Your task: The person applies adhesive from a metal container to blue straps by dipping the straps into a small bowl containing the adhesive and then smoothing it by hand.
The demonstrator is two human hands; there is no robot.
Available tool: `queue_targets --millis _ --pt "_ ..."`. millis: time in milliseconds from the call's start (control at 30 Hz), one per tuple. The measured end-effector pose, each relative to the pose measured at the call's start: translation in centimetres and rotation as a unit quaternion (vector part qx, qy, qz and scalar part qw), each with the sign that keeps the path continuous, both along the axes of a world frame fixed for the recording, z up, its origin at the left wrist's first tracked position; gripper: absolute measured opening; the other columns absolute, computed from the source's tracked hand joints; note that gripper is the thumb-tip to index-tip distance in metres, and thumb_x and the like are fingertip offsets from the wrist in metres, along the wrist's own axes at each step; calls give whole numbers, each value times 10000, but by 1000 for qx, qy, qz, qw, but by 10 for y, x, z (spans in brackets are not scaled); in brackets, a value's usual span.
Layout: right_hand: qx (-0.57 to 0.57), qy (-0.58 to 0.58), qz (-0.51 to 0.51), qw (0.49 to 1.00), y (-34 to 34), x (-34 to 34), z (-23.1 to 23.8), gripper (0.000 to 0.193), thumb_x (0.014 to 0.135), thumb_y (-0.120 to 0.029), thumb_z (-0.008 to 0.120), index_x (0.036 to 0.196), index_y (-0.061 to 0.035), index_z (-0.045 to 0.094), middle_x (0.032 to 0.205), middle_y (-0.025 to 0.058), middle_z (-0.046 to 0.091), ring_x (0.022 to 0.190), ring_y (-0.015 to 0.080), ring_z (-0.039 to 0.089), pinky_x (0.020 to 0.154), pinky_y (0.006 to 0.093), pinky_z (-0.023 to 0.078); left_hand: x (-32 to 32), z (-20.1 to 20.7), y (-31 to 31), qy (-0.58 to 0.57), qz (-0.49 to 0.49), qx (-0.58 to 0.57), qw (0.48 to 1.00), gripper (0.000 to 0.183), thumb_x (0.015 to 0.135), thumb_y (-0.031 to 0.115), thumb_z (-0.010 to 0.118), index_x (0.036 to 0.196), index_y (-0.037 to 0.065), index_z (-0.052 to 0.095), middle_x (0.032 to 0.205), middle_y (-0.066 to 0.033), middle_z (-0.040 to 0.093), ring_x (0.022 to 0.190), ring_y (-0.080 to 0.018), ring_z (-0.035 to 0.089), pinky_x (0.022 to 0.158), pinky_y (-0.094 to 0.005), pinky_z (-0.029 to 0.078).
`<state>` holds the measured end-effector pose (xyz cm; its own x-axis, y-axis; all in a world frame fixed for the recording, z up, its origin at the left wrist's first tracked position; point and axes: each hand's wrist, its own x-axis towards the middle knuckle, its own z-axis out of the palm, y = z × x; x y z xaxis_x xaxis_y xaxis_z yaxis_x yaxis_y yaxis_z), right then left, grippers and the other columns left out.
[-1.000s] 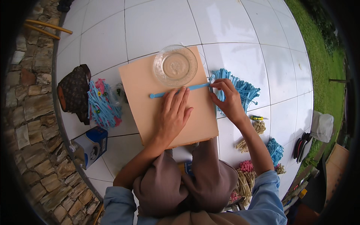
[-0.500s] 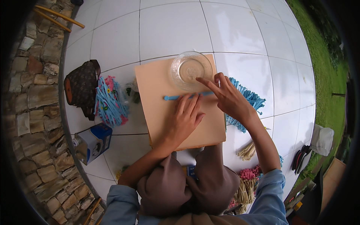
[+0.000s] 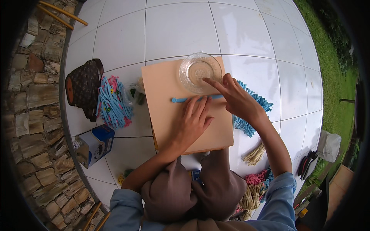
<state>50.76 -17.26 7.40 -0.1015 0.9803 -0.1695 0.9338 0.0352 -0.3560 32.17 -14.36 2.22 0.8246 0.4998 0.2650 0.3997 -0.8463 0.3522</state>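
Observation:
A light brown board lies in front of my knees. On it is a thin blue strip with a rounded left end. My left hand rests flat on the board, fingers stretched out, the tips touching the strip's lower edge. Beyond it stands a clear glass dish with a patterned rim; it looks nearly empty. My right hand hovers over the strip's right part and hides its end. Its index finger points into the dish, the tip at the dish's inside; the other fingers are bent and hold nothing visible.
Bundles of blue strips lie right of the board, a straw-coloured bundle and pink pieces nearer me. To the left are a brown bag, a blue-and-pink bundle and a metal can. White tiles surround the board.
The right hand's raised fingers have curled in slightly while its index tip stays in the dish. The left hand keeps its place by the strip. The whole view has shifted a little.

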Motion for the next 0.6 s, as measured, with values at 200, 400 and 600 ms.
queue_targets --millis 200,400,600 --pt "80 117 -92 986 -25 7 -12 748 673 101 562 1334 -193 374 1039 151 428 936 280 529 713 339 519 0 -1 1 8 2 1 1000 582 781 291 635 1258 6 463 1212 -112 470 1127 -289 425 970 -424 375" --pt "168 19 -11 986 -48 10 -31 505 677 0 615 1163 -123 554 1058 100 458 982 250 509 712 315 522 2 5 2 7 -1 -10 1000 564 771 239 652 1247 1 467 1200 -115 476 1106 -298 435 957 -401 378" --pt "197 -16 11 980 -44 10 -33 462 681 -19 601 1130 -126 582 1056 84 463 926 233 512 719 313 512 2 7 2 14 6 -20 1000 575 765 247 660 1251 9 465 1210 -104 473 1105 -292 432 950 -393 379"
